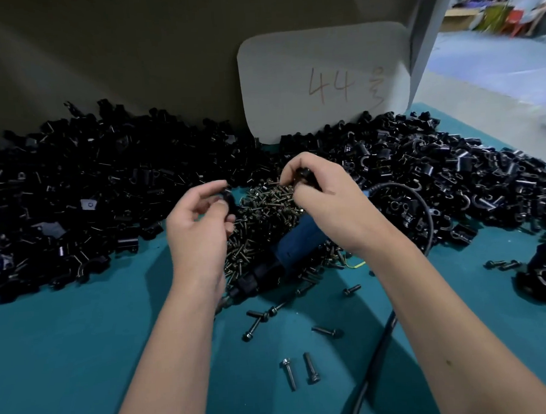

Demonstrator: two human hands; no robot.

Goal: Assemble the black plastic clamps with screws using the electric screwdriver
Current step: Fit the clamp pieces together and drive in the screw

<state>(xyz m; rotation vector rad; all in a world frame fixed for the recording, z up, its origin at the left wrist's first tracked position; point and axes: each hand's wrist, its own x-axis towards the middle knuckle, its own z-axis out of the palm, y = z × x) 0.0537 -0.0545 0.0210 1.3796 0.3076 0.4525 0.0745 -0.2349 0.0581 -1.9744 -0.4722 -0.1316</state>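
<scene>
My left hand pinches a small black clamp piece between thumb and fingers. Just to its right, my right hand grips another black clamp part in curled fingers. Both hands hover over a heap of dark screws at the middle of the table. The blue electric screwdriver lies on the screw heap under my right wrist, its black tip end pointing toward me. Its cable runs down to the lower right.
Large piles of black clamp parts lie left and right on the teal mat. Loose screws are scattered in front. A grey card marked 44 leans on the back wall. An assembled clamp sits far right.
</scene>
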